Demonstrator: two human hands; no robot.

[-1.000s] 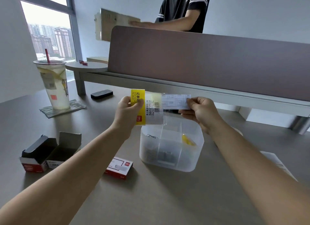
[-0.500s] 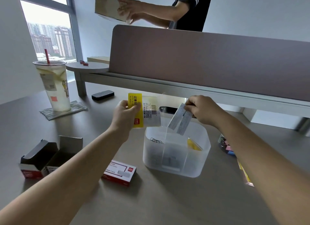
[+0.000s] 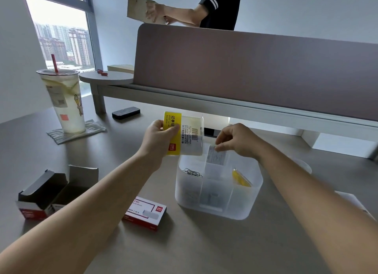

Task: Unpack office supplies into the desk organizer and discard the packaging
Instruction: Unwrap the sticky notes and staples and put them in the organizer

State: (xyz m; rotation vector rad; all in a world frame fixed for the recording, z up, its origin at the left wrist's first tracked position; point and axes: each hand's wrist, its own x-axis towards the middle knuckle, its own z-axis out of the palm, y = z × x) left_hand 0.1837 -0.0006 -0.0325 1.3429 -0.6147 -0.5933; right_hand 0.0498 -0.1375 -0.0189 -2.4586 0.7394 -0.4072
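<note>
Left hand [image 3: 158,137] grasps a yellow-and-clear sticky-note packet [image 3: 183,133], thumb on the yellow band, held upright above the desk [image 3: 204,249]. Right hand [image 3: 235,140], at 3 o'clock of the packet, pinches a small white printed slip [image 3: 216,157] between thumb and fingertips; the slip hangs down over the rear middle compartment of the desk organizer [image 3: 216,210]. The organizer, a translucent divided tub, stands on the desk directly beneath both hands. Paper clips [image 3: 192,172] lie in its left rear compartment; a yellow item [image 3: 241,178] leans in its right compartment; grey contents in the front compartments are too blurred to identify. At 8 o'clock of the organizer lies a red-and-white staple box [image 3: 146,212], closed, flat on the desk. Farther toward 9 o'clock stands an opened cardboard box [image 3: 55,194] with flaps raised. At 10 o'clock, a lidded drink cup [image 3: 63,102] with red straw rests on a grey coaster [image 3: 92,128]; a black eraser-like block [image 3: 126,112] lies near it. Beyond the divider panel [image 3: 255,69], another person holds a cardboard sheet [image 3: 141,9].
</note>
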